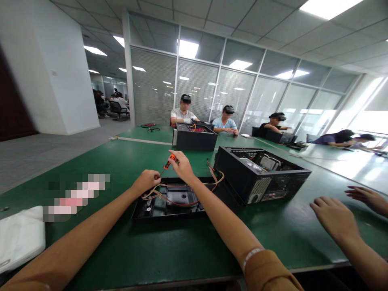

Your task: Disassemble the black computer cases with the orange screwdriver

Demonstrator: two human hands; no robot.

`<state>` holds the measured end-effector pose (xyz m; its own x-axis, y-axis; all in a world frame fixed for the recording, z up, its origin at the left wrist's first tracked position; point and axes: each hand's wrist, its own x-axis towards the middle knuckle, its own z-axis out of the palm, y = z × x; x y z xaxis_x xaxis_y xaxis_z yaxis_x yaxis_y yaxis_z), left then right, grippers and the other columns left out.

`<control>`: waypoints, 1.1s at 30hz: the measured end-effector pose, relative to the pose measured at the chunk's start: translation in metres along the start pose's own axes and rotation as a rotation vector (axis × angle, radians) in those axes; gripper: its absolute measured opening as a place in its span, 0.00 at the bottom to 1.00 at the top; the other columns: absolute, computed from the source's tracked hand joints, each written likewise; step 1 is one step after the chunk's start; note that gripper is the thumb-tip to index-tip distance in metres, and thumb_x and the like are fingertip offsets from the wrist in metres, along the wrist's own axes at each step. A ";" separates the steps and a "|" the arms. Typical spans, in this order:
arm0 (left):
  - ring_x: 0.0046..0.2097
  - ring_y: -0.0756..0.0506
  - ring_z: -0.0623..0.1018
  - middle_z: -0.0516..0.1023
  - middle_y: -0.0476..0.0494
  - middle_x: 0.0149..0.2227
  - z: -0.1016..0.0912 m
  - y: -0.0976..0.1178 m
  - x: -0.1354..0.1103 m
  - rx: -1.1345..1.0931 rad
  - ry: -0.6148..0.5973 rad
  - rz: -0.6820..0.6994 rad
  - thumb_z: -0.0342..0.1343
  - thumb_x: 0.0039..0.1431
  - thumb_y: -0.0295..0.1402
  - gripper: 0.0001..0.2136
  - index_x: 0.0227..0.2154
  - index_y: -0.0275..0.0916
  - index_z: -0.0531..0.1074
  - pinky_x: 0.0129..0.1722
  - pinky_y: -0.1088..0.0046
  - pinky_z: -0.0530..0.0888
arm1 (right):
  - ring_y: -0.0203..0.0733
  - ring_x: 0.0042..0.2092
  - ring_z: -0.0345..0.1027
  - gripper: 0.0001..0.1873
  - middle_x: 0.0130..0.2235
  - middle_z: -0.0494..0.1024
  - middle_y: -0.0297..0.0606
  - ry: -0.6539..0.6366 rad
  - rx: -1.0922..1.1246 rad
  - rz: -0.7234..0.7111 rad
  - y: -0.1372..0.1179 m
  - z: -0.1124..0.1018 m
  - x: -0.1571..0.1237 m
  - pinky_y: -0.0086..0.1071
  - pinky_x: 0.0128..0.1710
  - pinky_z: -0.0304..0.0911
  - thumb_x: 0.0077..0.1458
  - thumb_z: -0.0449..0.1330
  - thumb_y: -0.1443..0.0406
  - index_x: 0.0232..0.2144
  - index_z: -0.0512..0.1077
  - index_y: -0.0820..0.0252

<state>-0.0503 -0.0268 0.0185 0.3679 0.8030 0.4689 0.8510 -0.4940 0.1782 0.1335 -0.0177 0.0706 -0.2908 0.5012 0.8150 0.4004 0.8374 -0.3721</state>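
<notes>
The right hand pinches an orange screwdriver over the black panel lying flat on the green table. The left hand is closed on the wires at the panel's rear edge. Holding the wires aside and the driver steady should help.

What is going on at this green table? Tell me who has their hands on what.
The person's right hand holds an orange-handled screwdriver over a flat black computer panel strung with orange wires. The left hand rests closed at the panel's far left edge. An open computer case lies just right of it on the green table. A co-worker's hands rest flat at the right, touching nothing else. More people work on another case across the table.
</notes>
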 end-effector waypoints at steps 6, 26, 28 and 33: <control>0.24 0.51 0.69 0.73 0.47 0.21 -0.001 0.000 -0.001 0.018 -0.003 -0.005 0.50 0.49 0.33 0.09 0.20 0.37 0.72 0.26 0.78 0.59 | 0.32 0.31 0.63 0.18 0.41 0.72 0.36 -0.020 0.033 0.094 -0.001 0.003 -0.003 0.27 0.35 0.60 0.52 0.50 0.66 0.48 0.61 0.58; 0.25 0.51 0.70 0.74 0.47 0.22 0.002 -0.002 -0.001 0.015 0.002 -0.013 0.50 0.49 0.33 0.08 0.21 0.37 0.72 0.27 0.78 0.61 | 0.34 0.34 0.63 0.14 0.37 0.69 0.36 -0.022 -0.052 0.080 -0.005 0.004 0.000 0.28 0.40 0.59 0.51 0.53 0.58 0.38 0.67 0.60; 0.25 0.51 0.70 0.73 0.47 0.22 0.002 -0.002 -0.001 0.020 -0.001 -0.013 0.50 0.49 0.33 0.09 0.21 0.37 0.71 0.27 0.78 0.60 | 0.34 0.35 0.63 0.16 0.38 0.69 0.37 -0.032 -0.022 0.061 -0.004 0.004 0.000 0.28 0.41 0.59 0.52 0.52 0.60 0.43 0.65 0.60; 0.25 0.51 0.70 0.74 0.47 0.23 0.003 -0.004 0.000 0.032 -0.027 -0.023 0.50 0.50 0.34 0.08 0.22 0.37 0.71 0.27 0.78 0.61 | 0.36 0.41 0.64 0.20 0.44 0.68 0.40 -0.052 0.001 0.096 -0.003 0.012 -0.005 0.31 0.46 0.58 0.55 0.47 0.63 0.50 0.58 0.61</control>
<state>-0.0524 -0.0236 0.0157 0.3574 0.8232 0.4412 0.8708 -0.4644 0.1611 0.1230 -0.0199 0.0625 -0.2959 0.5894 0.7517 0.4278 0.7854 -0.4474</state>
